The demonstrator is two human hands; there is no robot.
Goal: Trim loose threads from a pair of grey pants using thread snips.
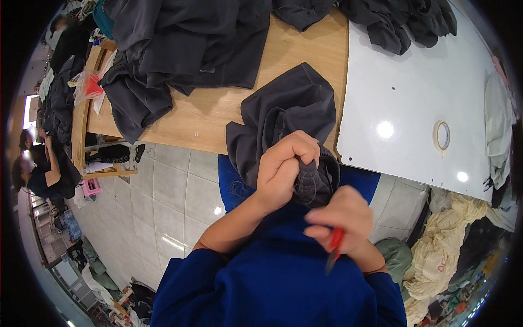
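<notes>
My left hand [287,169] is closed around the gathered, stitched edge of a dark grey garment [289,111]. The rest of the cloth spreads over the wooden table's edge and hangs down beside my wrist. Just right of that edge, my right hand [346,218] is blurred by motion. Its fingers are closed on small red-handled snips [336,240], whose dark metal tip points down toward my blue shirt. The exact shape of the blades is smeared. Loose threads show on the blue cloth below the garment.
More dark grey garments [201,43] are heaped on the wooden table [210,117]. A tape roll [442,135] lies on the white tabletop [403,103] at right. Cream cloth [441,256] is piled below it. Other people [41,169] are at far left.
</notes>
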